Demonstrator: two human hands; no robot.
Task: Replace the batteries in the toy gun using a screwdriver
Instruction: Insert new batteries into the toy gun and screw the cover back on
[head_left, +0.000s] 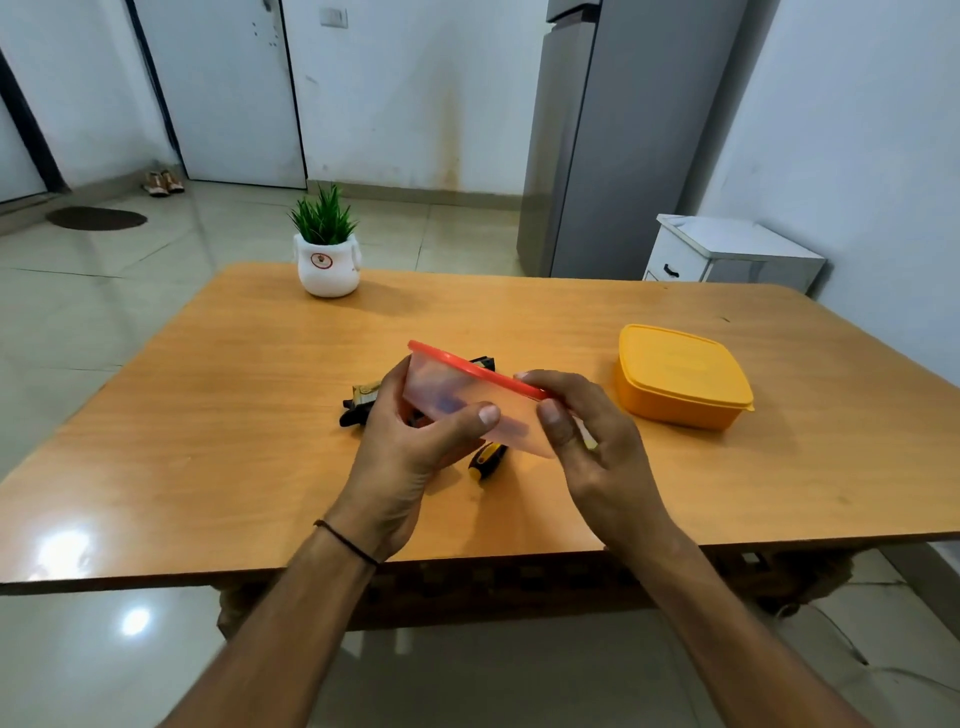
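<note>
Both hands are up off the orange-brown wooden table, holding a translucent round plastic tub with a red lid. The tub is tilted so the lid faces away from me. My left hand wraps the left side with the thumb across the front wall. My right hand pinches the right end, thumb on the wall and fingers over the lid rim. There are bluish shapes inside, too blurry to call.

The black-and-gold toy gun lies on the table right behind the tub, mostly hidden by the left hand. The yellow-and-black-handled screwdriver lies just nearer me, partly covered too.

There's plenty of bare tabletop to the left and toward the near edge. On the right, a yellow square lidded plastic box sits near my right hand. A white pot with a green plant stands at the far edge, well apart.
</note>
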